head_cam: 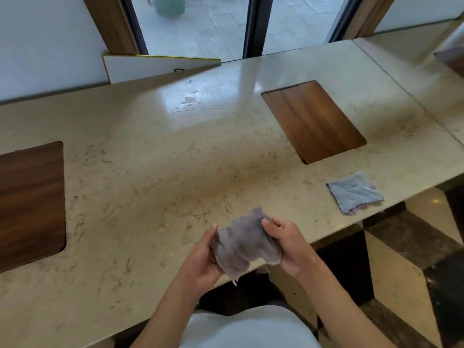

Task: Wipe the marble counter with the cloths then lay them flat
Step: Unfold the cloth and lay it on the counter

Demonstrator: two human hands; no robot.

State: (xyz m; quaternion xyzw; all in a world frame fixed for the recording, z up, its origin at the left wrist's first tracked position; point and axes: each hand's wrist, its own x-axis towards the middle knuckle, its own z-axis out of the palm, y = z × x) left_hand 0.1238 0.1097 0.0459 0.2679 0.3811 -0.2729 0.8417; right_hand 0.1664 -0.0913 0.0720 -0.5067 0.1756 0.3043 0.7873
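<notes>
A crumpled grey-purple cloth hangs between both hands just above the near edge of the beige marble counter. My left hand grips its left side, thumb on top. My right hand pinches its right edge. A second, lighter grey cloth lies flat on the counter near the right front corner, apart from both hands. A wet streaked patch shines on the marble toward the back.
Two dark wooden panels are set into the counter, one at the left and one at the back right. A white board leans behind the counter. Glass doors stand beyond. Patterned floor lies at the right.
</notes>
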